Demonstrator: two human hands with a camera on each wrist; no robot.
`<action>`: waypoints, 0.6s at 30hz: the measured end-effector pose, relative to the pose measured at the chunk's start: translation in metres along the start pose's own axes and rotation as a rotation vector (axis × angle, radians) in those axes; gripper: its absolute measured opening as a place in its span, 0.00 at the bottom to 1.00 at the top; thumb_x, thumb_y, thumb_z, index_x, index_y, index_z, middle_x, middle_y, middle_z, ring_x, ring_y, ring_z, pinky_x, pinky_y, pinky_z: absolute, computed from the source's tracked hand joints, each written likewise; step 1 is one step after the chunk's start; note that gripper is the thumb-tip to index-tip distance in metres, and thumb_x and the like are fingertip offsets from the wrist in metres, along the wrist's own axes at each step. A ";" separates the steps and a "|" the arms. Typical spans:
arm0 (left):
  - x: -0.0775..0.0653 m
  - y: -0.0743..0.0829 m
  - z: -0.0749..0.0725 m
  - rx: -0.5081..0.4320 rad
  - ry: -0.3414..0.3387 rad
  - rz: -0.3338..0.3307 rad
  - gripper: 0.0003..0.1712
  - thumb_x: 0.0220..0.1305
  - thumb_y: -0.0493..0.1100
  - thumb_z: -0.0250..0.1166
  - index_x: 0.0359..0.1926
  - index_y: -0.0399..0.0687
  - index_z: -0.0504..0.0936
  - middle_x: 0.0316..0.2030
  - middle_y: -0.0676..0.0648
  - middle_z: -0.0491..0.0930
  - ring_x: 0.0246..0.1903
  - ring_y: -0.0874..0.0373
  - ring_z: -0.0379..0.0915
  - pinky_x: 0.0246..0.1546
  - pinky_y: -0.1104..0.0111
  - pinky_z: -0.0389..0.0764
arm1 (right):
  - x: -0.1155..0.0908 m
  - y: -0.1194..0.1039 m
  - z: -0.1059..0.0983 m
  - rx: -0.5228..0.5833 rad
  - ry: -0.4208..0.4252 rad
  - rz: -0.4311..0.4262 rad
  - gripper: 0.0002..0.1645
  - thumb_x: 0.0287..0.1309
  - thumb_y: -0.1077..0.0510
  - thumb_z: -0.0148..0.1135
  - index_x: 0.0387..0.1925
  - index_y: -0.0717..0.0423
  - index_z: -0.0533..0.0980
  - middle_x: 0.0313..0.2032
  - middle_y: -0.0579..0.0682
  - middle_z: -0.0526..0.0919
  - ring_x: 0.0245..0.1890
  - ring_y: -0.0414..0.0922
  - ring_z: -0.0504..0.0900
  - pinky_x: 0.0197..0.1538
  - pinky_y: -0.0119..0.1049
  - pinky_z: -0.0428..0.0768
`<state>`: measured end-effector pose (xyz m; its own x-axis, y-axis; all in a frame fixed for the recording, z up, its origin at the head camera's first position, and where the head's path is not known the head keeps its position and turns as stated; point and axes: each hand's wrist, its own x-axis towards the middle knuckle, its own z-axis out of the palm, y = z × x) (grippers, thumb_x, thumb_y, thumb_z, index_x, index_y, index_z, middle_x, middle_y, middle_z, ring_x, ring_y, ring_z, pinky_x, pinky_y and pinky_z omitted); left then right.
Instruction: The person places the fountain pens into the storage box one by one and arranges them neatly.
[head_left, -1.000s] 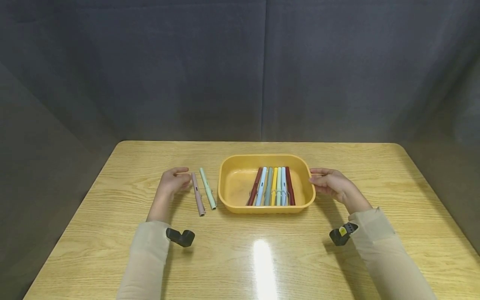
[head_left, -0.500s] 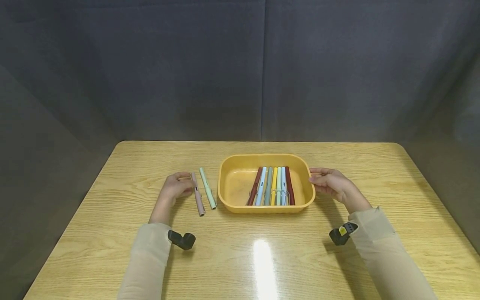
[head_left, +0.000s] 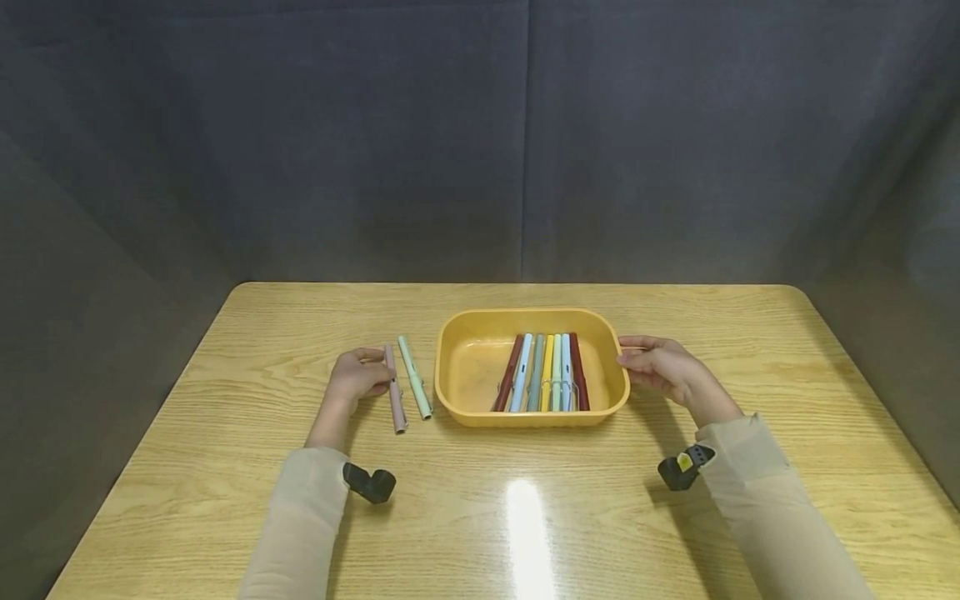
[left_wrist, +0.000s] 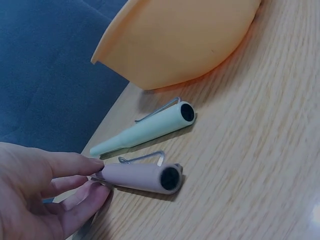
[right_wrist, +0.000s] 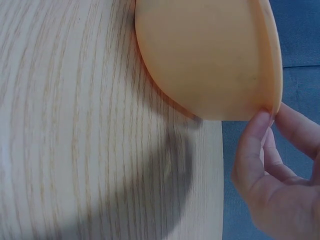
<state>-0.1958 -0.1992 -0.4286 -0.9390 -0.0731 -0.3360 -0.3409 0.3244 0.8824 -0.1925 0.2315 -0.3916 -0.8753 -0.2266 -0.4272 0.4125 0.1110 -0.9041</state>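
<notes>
My left hand (head_left: 358, 377) pinches a mauve pen (head_left: 396, 404) between thumb and fingers; in the left wrist view the pen (left_wrist: 142, 176) shows its clip and dark round end towards the camera. Just right of it a mint green pen (head_left: 415, 379) lies on the table, apart from the hand. My right hand (head_left: 667, 372) grips the right end of a yellow tray (head_left: 468, 417). In the right wrist view, thumb and fingers pinch the tray's rim (right_wrist: 274, 65). Inside the tray's right half, several pens (head_left: 546, 372) lie side by side in dark red, blue, grey-green, yellow and mint.
The wooden table (head_left: 637, 517) has a bright light reflection (head_left: 528, 533) near its front middle. Dark grey curtains (head_left: 420, 150) stand behind it and at both sides. Each sleeve carries a small black camera mount (head_left: 370, 483).
My left hand has moved slightly right, from beside the mauve pen to pinching it, and the pen's near end has shifted a little left. My right hand has stayed on the tray.
</notes>
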 end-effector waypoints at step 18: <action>-0.008 0.014 0.014 0.156 0.050 -0.020 0.29 0.60 0.34 0.62 0.61 0.27 0.68 0.53 0.28 0.76 0.46 0.43 0.81 0.43 0.69 0.87 | -0.001 -0.001 0.000 -0.012 -0.001 0.000 0.35 0.63 0.66 0.55 0.67 0.73 0.53 0.29 0.36 0.82 0.32 0.30 0.83 0.41 0.22 0.84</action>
<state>-0.1929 -0.1810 -0.4180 -0.9344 -0.1267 -0.3330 -0.3526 0.4642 0.8125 -0.1922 0.2316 -0.3906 -0.8753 -0.2273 -0.4268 0.4091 0.1223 -0.9043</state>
